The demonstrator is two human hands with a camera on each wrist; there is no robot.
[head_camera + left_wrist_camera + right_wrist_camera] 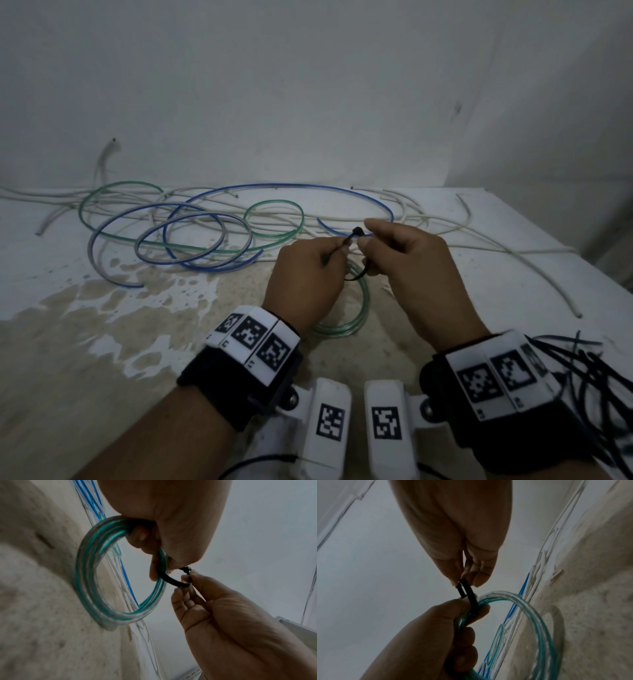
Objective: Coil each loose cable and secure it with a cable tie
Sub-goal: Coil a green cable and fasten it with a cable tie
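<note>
Where loose cables (191, 236) sprawl, stains (144, 301).

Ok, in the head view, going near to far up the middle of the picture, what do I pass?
Wrist-mounted cameras → coiled green cable under the hands → black cable tie pinched between left hand and right hand → loose blue cable → wall.

My head cam looks forward and down over both hands, mid-range. Both wrist cams look up from below, very close. All three share the black cable tie (354, 255) (173, 579) (470, 595).
</note>
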